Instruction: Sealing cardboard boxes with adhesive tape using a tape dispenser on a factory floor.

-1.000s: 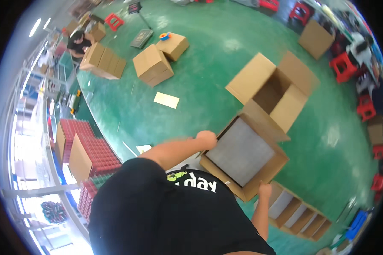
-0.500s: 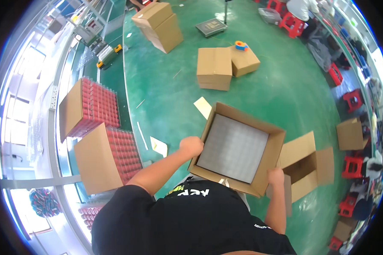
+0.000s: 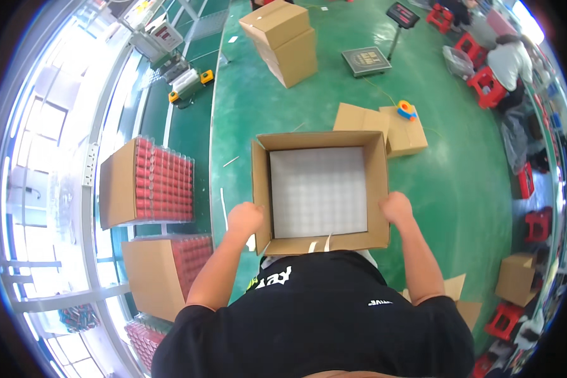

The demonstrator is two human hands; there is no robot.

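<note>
An open cardboard box [image 3: 377,189] is held in front of my body, its opening facing up. A pale grey, faintly gridded sheet [image 3: 319,192] covers the bottom of its inside. My left hand [image 3: 246,219] is closed on the left wall of the box, and my right hand [image 3: 396,208] is closed on the right wall. The fingertips of both hands are hidden behind the cardboard. Two thin white strips [image 3: 327,242] show at the box's near edge.
Two closed cartons [image 3: 407,135] lie ahead, with an orange and blue tape dispenser [image 3: 406,111] on one. Beyond stand stacked cartons [image 3: 290,44] and a floor scale [image 3: 366,61]. Packs of red cylinders [image 3: 164,179] line the left. People sit on red stools [image 3: 487,87] at right.
The box has swung from a slant to nearly square with my body and shifted left. Both hands still hold it. My view has turned, and the open carton at right is now mostly behind my right arm.
</note>
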